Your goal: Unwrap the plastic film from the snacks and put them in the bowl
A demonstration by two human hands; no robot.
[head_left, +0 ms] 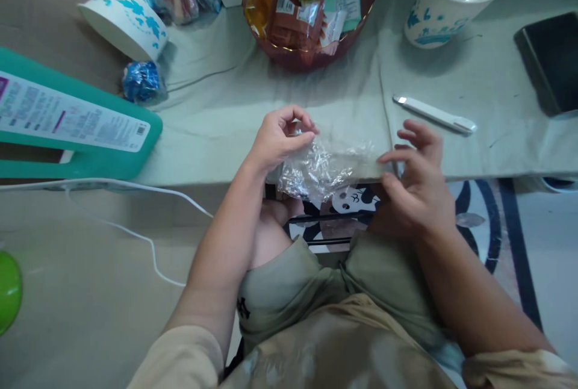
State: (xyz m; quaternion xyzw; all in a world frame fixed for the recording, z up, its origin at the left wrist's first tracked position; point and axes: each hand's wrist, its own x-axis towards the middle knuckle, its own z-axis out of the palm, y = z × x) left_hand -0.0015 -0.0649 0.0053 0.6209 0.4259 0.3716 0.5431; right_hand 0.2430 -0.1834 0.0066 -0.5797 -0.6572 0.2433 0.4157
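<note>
My left hand (284, 137) pinches the upper left part of a crumpled sheet of clear plastic wrap (318, 166) between thumb and fingers. The wrap hangs at the table's front edge, with its lower part over the edge. To the right of it is my right hand (415, 178), its thumb and fingers spread apart and curved toward the wrap. A thin see-through strip may run toward those fingertips, but I cannot make out any contact. Just beyond my right hand, a white utility knife (434, 114) lies on the cloth.
A dark red bowl (302, 58) of packaged snacks stands at the back. Paper cups stand right (433, 21) and lie left (126, 21). Nearby are a blue wrapped ball (142, 80), a green bottle (149, 136), a black box (553, 58) and a white cable (153, 247).
</note>
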